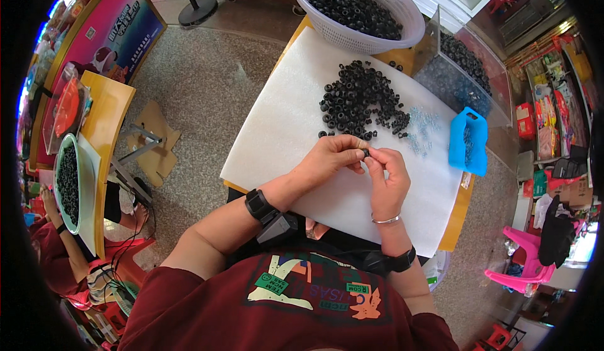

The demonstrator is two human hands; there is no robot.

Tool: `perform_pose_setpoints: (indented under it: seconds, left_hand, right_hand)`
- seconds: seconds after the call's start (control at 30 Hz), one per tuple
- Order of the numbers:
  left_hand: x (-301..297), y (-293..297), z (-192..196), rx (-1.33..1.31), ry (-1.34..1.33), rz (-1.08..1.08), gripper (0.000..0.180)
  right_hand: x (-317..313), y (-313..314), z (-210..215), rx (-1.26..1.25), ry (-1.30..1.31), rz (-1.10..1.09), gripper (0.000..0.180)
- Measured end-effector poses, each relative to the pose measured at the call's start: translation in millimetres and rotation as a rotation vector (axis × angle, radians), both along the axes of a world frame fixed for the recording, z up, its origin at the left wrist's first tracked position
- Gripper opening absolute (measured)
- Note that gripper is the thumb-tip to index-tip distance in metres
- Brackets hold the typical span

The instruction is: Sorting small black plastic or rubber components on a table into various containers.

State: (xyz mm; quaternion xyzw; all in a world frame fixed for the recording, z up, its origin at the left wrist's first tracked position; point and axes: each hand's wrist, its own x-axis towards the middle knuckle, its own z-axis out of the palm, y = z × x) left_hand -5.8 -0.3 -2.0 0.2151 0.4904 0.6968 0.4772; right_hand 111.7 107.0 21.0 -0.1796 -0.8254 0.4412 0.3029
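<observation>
Over the white foam sheet, my left hand and my right hand meet fingertip to fingertip. Both are closed in a pinch on one small black round part; its far side is hidden by my fingers. Just beyond my hands lies a loose pile of black round parts, several with a hole in the middle. Smaller black pieces gather at its right side. Tiny clear bluish pieces are scattered to the right of these. A bright blue scoop-like tray holds more clear pieces.
A pale plastic basket full of black parts stands at the far edge. Right of it is a clear bin with more. At the left, another person's arm is beside a bowl of black parts. A pink stool stands right.
</observation>
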Motion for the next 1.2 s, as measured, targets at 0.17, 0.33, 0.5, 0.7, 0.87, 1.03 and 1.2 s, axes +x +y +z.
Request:
perform_pose_setpoints:
  seconds: [0.17, 0.33, 0.5, 0.7, 0.87, 1.03, 1.2]
  left_hand:
    - [0.1, 0.7, -1.6, 0.003, -0.074, 0.061, 0.02]
    - [0.4, 2.2, 0.1, 0.02, -0.118, 0.065, 0.02]
    - [1.2, 1.3, 1.5, 0.004, -0.1, 0.087, 0.021]
    - [1.3, 1.0, 5.0, 0.006, -0.143, 0.089, 0.022]
    - [-1.1, -0.5, 3.2, 0.015, -0.129, 0.097, 0.022]
    - [-1.7, 0.2, 2.8, 0.016, -0.106, 0.073, 0.021]
    - [0.0, 1.4, -0.3, 0.056, -0.088, 0.08, 0.023]
  right_hand:
    - [2.4, -7.9, -1.9, 0.284, 0.017, 0.004, 0.019]
    - [-10.9, 29.1, -2.0, 0.109, -0.058, -0.097, 0.013]
    - [-33.2, 42.3, -21.4, 0.345, -0.15, -0.114, 0.011]
    - [-31.8, 44.7, -21.6, 0.331, -0.152, -0.1, 0.012]
    - [-12.8, 25.7, 16.7, -0.154, -0.12, 0.113, 0.016]
    - [-14.9, 13.9, 21.2, -0.019, -0.023, 0.158, 0.016]
    - [-13.4, 7.7, 21.3, -0.092, -0.065, 0.088, 0.013]
